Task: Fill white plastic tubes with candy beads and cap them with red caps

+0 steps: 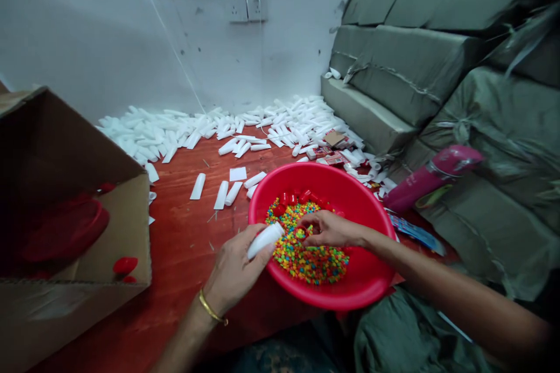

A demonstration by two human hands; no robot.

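Observation:
A white tube (265, 240) lies in my left hand (236, 265), its fingers wrapped round it at the basin's left rim. The tube tilts toward the middle of the red basin (371, 280). Small multicoloured pieces (321, 265) cover the basin's floor, with several red caps (292, 198) at their far edge. Over the pieces, my right hand (324, 229) has its fingers curled down around a small red item (301, 233), which holds some of the coloured pieces and is partly hidden by the fingers.
Many white tubes (175, 128) are heaped along the wall. An open cardboard box (126, 215) with red items stands at left. Stacked wrapped bales (406, 64) rise at right, beside a pink package (431, 178). Several loose tubes (198, 186) lie left of the basin.

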